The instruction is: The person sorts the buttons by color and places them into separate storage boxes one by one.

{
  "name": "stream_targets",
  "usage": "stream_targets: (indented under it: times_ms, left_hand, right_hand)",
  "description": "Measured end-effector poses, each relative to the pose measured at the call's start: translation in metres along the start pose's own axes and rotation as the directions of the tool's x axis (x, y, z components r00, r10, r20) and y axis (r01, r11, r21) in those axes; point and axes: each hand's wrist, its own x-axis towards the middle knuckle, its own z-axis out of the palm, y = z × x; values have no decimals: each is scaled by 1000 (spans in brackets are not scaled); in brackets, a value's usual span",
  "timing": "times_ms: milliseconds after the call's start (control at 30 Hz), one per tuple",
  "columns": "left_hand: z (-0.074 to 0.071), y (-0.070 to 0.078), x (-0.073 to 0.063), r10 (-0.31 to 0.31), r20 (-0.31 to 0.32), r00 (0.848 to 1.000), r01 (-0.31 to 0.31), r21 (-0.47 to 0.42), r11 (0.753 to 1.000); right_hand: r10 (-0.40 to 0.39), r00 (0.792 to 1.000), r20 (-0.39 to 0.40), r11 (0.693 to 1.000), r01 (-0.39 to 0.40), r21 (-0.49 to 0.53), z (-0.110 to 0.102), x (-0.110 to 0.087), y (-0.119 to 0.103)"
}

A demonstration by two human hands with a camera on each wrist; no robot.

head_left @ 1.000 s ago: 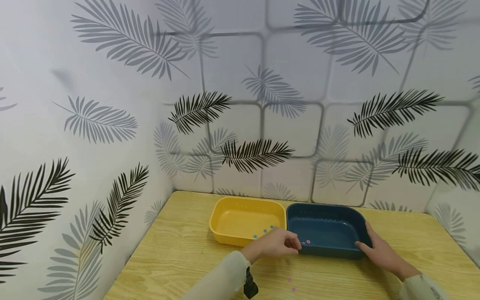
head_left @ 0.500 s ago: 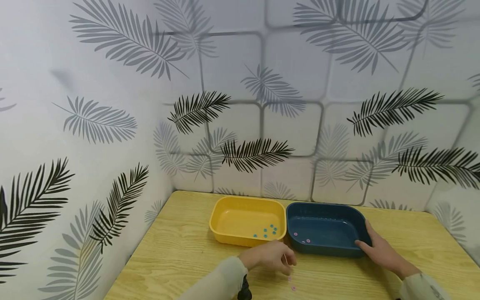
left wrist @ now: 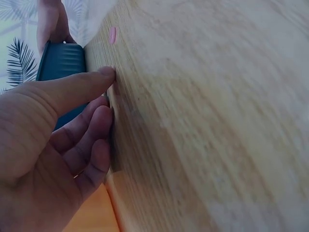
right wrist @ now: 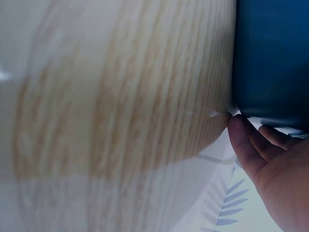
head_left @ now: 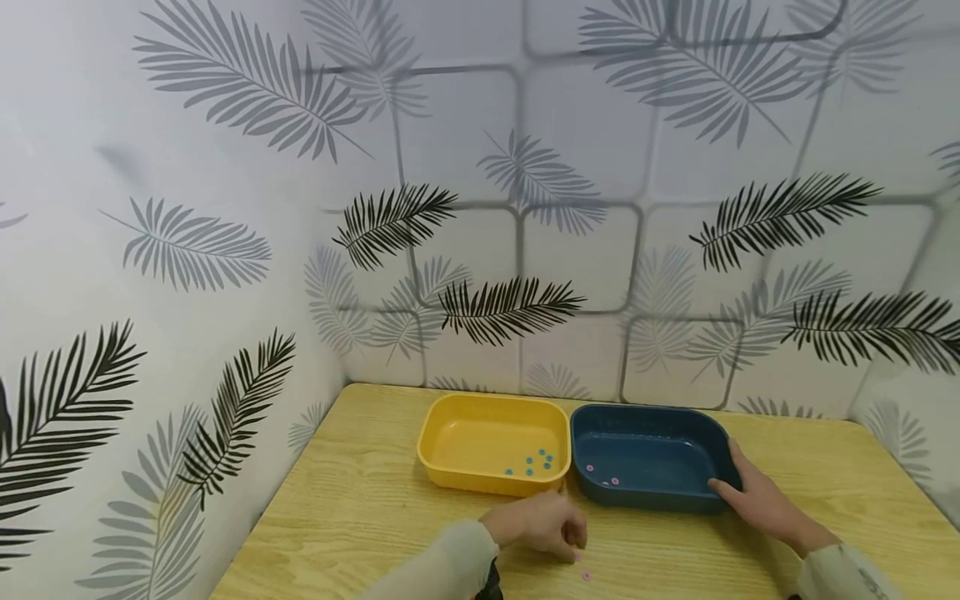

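Note:
My left hand is low over the table in front of the trays, fingers bent and thumb tip down at the wood. Right by its fingertips lies a small pink ring-shaped disc, partly hidden. A second pink disc lies flat nearer me; in the left wrist view this pink disc appears edge-on beyond the thumb. A gap shows between thumb and fingers. My right hand grips the right end of the dark blue tray, thumb over the front rim, fingers along the outer side.
To the left, a yellow tray stands against the blue one, with several small blue discs inside. A few pink discs lie in the blue tray's front left corner. Leaf-patterned walls border the wooden table behind and at left.
My left hand has moved from the front edge of the blue tray down towards me, to the farther pink disc on the table. My right hand stays on the tray.

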Motion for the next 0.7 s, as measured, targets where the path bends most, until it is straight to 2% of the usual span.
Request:
stream_targets:
  times_ms: [200, 700]
  left_hand:
    - [3, -1, 0, 12, -22, 1000, -12, -4, 1000]
    - [2, 3, 3, 27, 16, 999, -27, -8, 1000]
  right_hand:
    - [-1, 1000, 1, 1000, 1, -1, 0, 0, -1]
    - [25, 1000, 14, 1000, -25, -20, 0, 1, 1]
